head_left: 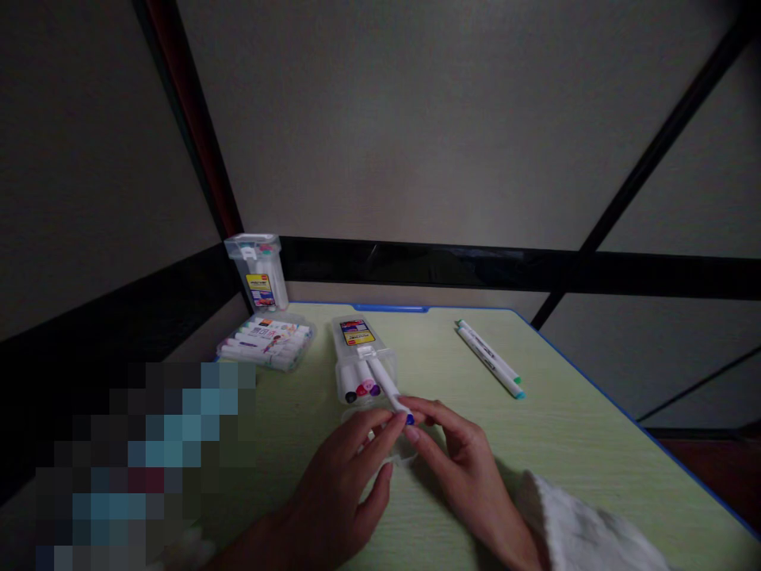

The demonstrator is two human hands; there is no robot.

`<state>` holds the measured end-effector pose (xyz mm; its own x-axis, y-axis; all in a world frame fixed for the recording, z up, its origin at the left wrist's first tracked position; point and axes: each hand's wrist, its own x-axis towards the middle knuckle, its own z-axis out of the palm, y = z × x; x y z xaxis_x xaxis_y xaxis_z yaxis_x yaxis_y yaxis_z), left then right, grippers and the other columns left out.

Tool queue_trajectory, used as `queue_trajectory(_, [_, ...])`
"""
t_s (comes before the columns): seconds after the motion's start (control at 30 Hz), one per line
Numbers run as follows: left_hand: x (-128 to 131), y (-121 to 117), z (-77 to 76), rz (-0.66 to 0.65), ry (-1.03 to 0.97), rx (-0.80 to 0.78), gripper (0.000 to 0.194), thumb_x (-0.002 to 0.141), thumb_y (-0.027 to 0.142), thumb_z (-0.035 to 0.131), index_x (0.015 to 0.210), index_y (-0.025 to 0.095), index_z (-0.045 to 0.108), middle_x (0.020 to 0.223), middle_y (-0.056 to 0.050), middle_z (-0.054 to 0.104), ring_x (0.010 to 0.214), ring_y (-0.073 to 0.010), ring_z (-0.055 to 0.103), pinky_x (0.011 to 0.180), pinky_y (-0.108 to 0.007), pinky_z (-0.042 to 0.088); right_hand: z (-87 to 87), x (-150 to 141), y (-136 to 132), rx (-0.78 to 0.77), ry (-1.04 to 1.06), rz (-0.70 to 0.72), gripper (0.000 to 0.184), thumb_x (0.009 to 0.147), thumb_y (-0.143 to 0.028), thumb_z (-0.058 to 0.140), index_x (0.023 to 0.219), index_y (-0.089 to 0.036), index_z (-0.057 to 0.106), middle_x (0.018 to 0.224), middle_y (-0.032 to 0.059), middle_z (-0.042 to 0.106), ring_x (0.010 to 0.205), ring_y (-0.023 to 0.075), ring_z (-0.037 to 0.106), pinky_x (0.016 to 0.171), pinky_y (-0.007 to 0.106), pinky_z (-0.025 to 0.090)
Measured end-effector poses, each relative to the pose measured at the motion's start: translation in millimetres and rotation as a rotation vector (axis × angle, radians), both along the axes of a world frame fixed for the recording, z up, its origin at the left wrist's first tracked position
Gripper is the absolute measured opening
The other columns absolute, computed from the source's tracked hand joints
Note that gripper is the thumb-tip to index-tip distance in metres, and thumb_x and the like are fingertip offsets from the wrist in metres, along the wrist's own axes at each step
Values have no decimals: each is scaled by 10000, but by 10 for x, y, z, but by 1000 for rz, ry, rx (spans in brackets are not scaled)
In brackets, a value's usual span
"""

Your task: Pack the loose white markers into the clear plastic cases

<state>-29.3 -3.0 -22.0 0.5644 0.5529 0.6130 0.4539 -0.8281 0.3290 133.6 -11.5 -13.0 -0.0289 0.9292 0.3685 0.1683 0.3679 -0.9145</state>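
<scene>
A white marker (388, 385) with a blue end slants out of the clear plastic marker case (343, 339). My right hand (460, 444) is closed, pinching its blue end between thumb and fingertips. Alongside, my left hand (345, 484) rests its outstretched fingertips against the same end, its thumb apart. The case lies on its side, mouth towards me, and several other markers with black, red, pink and purple ends (364, 388) show inside. A clear plastic piece (405, 454), possibly the lid, is partly hidden below my hands.
Two white markers (488, 361) with green and teal ends lie to the right on the light green table (571, 444). At the back left stands another marker case (270, 274). In front of it lies a flat pack of markers (267, 341). A wall rises behind the table.
</scene>
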Motion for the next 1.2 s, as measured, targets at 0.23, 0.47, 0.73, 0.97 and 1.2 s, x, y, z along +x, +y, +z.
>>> queue_trajectory(0.23, [1, 11, -3, 18, 35, -36, 526, 812, 71, 400, 1323, 146, 304, 1191, -124, 481, 1108, -202, 473, 921, -332, 454, 0, 0, -6, -32, -3, -5, 216, 805, -273, 546, 993, -203, 626, 923, 50, 664, 842, 177, 596, 783, 313, 464])
queue_trajectory(0.47, [9, 5, -24, 39, 47, -76, 564, 806, 70, 392, 1348, 153, 257, 1258, -123, 433, 1170, -211, 426, 967, -358, 416, 0, 19, 10, -36, 23, 51, 239, 829, -254, 517, 1058, -225, 579, 956, 35, 648, 842, 156, 591, 775, 280, 459])
queue_trajectory(0.73, [9, 4, -50, 86, 60, -104, 594, 807, 81, 394, 1365, 171, 210, 1308, -118, 383, 1227, -231, 364, 990, -389, 385, -3, 15, 3, -84, 18, 42, 271, 832, -291, 514, 1088, -226, 573, 1046, 48, 633, 922, 182, 575, 849, 337, 434])
queue_trajectory(0.97, [7, 10, -64, 117, 76, -164, 620, 811, 93, 398, 1373, 221, 169, 1331, -93, 361, 1241, -227, 348, 1005, -380, 369, -50, 13, -8, -109, 14, 21, 304, 824, -295, 517, 1120, -248, 568, 1104, 55, 615, 976, 209, 552, 910, 416, 393])
queue_trajectory(1.2, [1, 11, -96, 116, 74, -175, 594, 830, 114, 391, 1373, 211, 173, 1347, -103, 344, 1246, -238, 342, 1008, -381, 364, -65, 16, -20, -125, 10, 28, 315, 822, -292, 518, 1132, -252, 561, 1152, 55, 589, 1021, 218, 534, 929, 424, 376])
